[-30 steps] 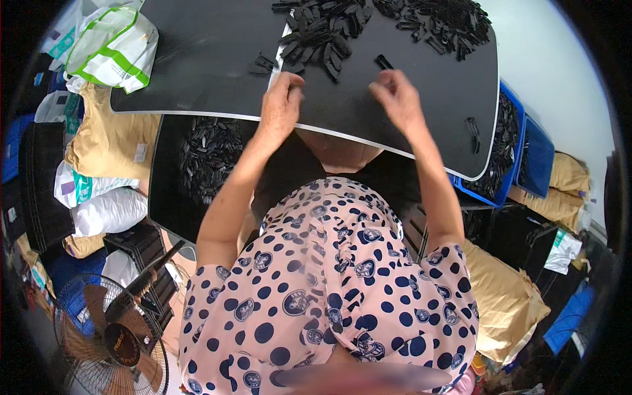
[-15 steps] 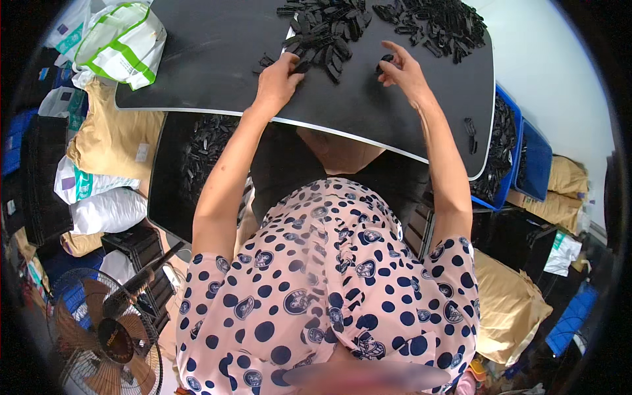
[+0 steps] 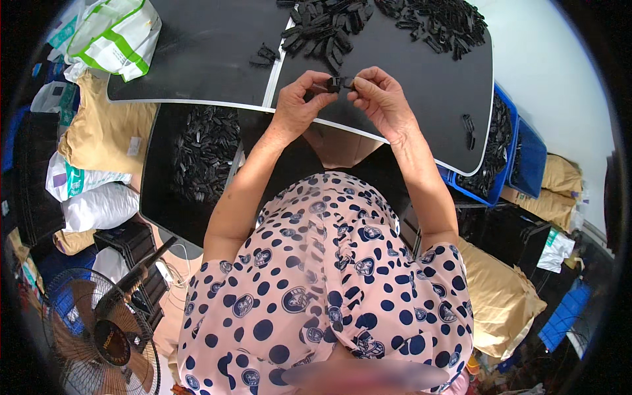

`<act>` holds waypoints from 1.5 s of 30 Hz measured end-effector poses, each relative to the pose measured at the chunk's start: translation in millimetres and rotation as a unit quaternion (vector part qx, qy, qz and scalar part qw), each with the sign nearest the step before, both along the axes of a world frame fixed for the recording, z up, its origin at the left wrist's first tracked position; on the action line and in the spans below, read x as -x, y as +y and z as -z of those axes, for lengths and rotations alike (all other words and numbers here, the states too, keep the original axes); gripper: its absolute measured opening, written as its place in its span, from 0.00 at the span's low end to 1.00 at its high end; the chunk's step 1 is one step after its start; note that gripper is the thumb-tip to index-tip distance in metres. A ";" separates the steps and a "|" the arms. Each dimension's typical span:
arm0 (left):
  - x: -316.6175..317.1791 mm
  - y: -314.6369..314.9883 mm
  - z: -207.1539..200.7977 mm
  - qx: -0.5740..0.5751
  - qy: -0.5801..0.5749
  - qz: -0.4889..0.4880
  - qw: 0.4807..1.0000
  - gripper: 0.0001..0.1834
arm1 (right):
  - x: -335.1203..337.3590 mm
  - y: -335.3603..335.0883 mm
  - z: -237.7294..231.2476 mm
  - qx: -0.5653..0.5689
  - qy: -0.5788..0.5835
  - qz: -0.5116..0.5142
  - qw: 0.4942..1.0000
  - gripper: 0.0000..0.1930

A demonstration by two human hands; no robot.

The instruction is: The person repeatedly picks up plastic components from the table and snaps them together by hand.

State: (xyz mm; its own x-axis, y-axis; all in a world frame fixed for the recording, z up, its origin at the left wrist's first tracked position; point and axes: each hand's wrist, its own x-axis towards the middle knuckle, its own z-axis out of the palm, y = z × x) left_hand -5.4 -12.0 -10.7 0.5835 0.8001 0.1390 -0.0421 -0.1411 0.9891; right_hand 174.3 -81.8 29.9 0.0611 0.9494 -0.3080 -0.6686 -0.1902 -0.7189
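Close to the table's near edge, my two hands meet over a small black plastic part (image 3: pixel 335 83). My left hand (image 3: pixel 301 103) pinches one end between thumb and fingers. My right hand (image 3: pixel 380 100) is closed on a small dark piece (image 3: pixel 349 83) at the other end; whether the two are joined I cannot tell. Beyond my hands lies a heap of black plastic parts (image 3: pixel 326 29), and a second heap (image 3: pixel 441 25) sits farther right. A few thin black scraps (image 3: pixel 265 55) lie left of the white table seam.
A white-and-green bag (image 3: pixel 117 43) stands at the table's left corner. Two black parts (image 3: pixel 469 131) lie near the right edge, beside a blue bin (image 3: pixel 512 148) of black parts. Below the left side is a black bin (image 3: pixel 158 191) with more parts. A fan (image 3: pixel 108 336) stands lower left.
My left hand has come away from the heap and my right hand has moved left and nearer. Both now meet on the small black part.
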 end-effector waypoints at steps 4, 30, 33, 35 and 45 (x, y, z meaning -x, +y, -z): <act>0.8 -2.6 -9.7 -0.012 0.008 0.003 1.000 0.14 | 1.8 -2.0 1.6 0.012 0.004 -0.010 1.000 0.07; 2.4 -8.1 -25.6 -0.109 0.067 0.007 0.992 0.10 | -4.6 -10.4 5.1 0.043 0.031 -0.017 0.998 0.04; 4.2 -10.2 -29.0 -0.110 0.071 0.003 0.991 0.10 | -2.0 -10.5 -2.7 0.047 -0.027 -0.026 0.998 0.06; 7.8 -11.4 -36.2 -0.141 0.094 0.011 0.986 0.11 | -3.5 -10.2 -7.2 0.047 -0.208 -0.095 0.972 0.10; 11.6 -17.3 -49.0 -0.351 0.130 0.046 0.926 0.11 | -20.4 -4.7 -23.1 0.103 -0.290 -0.337 0.890 0.12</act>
State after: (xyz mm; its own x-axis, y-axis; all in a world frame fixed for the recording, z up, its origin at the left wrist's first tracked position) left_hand -16.9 -29.2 38.3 0.7319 0.5105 0.4513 0.1406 -0.7613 0.6330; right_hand 194.6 -86.5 52.9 -0.2961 0.7574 -0.5820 0.1202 -0.5749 -0.8094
